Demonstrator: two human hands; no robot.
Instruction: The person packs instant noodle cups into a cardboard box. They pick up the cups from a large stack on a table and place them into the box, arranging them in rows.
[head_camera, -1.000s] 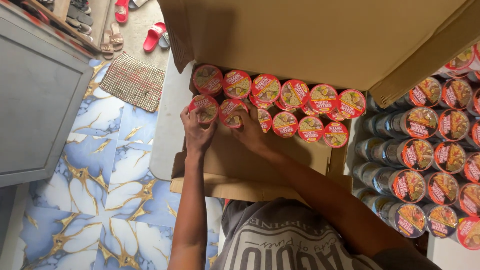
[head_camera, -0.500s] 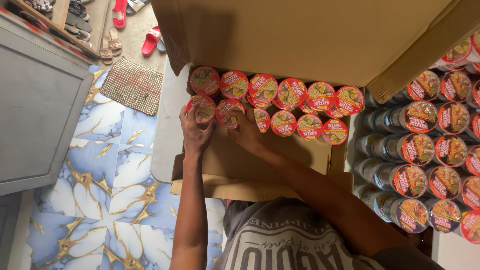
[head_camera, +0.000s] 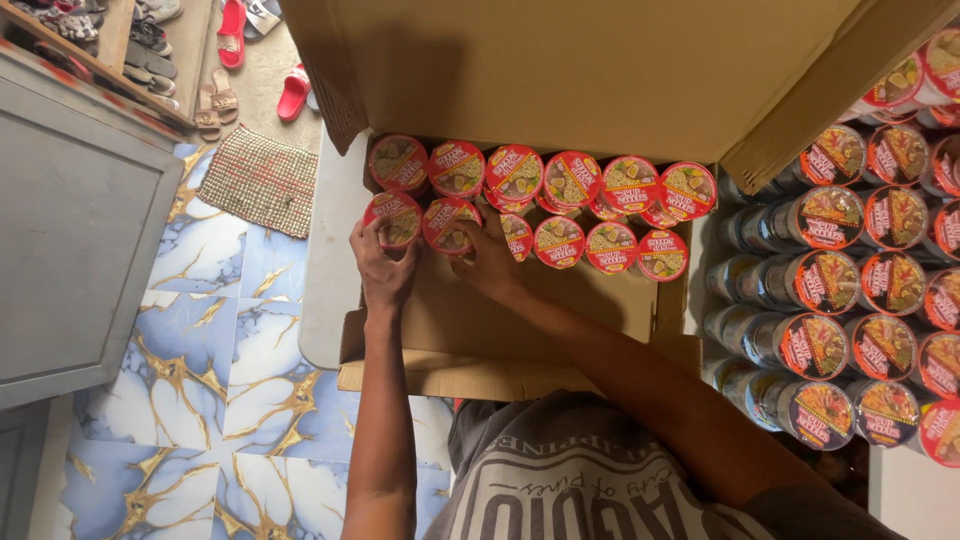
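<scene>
Little has shifted since the earlier frame: both hands stay at the open brown cardboard box's (head_camera: 500, 330) near-left corner. Left hand (head_camera: 385, 268) grips the corner red-lidded round noodle cup (head_camera: 393, 217); right hand (head_camera: 488, 262) lies open against the neighbouring cup (head_camera: 447, 224), just right.

Your left hand (head_camera: 385, 265) grips a round noodle cup (head_camera: 392, 217) with a red-rimmed foil lid, upright at the near-left corner of the open cardboard box (head_camera: 520, 320). Your right hand (head_camera: 490, 262) rests its fingers (head_camera: 470, 232) against the neighbouring cup (head_camera: 447, 222), just beside the first. Both cups stand lid-up at the left end of the nearer of two rows of matching cups packed side by side across the box.
</scene>
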